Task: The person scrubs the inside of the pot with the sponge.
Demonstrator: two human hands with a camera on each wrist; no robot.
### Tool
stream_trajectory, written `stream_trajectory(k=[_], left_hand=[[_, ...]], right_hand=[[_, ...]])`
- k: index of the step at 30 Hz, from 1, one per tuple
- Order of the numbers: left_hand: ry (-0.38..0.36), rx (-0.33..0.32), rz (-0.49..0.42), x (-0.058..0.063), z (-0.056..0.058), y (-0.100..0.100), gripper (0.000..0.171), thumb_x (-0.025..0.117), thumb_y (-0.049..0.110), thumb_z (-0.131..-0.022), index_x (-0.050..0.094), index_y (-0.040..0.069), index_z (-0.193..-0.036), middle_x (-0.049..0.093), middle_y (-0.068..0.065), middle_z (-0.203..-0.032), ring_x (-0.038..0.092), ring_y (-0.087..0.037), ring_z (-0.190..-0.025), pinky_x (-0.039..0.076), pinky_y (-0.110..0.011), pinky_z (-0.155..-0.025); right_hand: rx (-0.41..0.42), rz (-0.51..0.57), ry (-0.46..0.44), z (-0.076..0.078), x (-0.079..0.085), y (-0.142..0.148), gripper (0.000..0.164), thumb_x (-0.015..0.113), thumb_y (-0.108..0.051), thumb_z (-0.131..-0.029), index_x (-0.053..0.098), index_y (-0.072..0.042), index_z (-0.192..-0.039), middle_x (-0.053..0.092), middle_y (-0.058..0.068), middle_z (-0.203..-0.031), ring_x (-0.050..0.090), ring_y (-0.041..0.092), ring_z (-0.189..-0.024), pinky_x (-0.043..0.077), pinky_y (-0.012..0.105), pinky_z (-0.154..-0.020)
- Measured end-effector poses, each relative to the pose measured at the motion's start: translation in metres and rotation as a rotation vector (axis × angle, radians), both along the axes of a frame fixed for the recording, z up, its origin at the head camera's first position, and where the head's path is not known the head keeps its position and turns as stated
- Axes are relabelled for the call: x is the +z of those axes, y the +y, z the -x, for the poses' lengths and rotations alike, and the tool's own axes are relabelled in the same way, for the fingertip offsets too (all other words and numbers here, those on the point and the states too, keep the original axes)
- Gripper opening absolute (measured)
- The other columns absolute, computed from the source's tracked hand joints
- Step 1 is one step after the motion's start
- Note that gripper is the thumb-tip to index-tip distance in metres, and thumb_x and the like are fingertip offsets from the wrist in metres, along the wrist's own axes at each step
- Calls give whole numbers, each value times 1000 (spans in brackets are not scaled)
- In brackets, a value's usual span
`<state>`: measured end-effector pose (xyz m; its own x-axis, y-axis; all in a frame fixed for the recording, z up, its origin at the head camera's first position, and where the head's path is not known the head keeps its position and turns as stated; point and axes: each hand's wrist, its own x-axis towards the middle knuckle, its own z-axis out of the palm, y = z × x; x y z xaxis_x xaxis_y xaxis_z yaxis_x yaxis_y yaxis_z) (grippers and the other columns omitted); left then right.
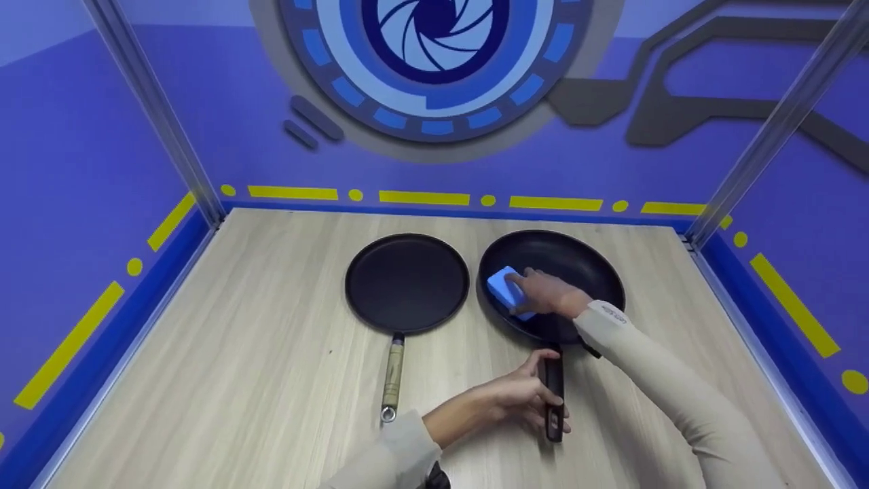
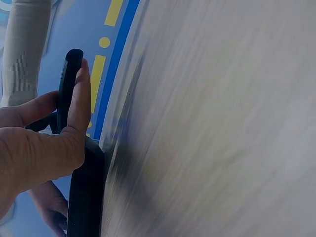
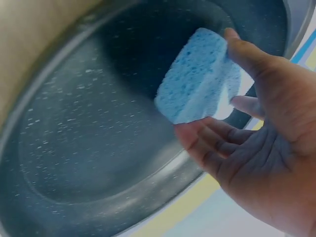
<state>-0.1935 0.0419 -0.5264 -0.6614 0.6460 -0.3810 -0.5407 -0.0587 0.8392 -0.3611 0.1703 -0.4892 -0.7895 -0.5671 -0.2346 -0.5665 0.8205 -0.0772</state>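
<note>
Your right hand (image 1: 550, 293) pinches a blue sponge (image 1: 507, 291) between thumb and fingers, holding it against the inside of the frying pan (image 1: 577, 261), which sits toward the table's (image 1: 271, 380) far right. Your left hand (image 1: 523, 397) curls around that pan's black handle (image 1: 555, 407) near the front edge. A flat griddle pan (image 1: 406, 282) lies just beside it, on the left.
</note>
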Motion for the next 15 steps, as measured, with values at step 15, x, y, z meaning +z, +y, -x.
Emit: stream_trajectory(k=[15], left_hand=[[0,-18,-5,-1,1,-1,69,57,-9,-93,33,37,-139,70,-16,-86,69,-52,-106,64,-30,-59]], right_hand=[[-330,45,-66,33,1,47,70,65,-28,-101,32,-5,-159,35,43,-149,35,60,-139,37,73,-112]])
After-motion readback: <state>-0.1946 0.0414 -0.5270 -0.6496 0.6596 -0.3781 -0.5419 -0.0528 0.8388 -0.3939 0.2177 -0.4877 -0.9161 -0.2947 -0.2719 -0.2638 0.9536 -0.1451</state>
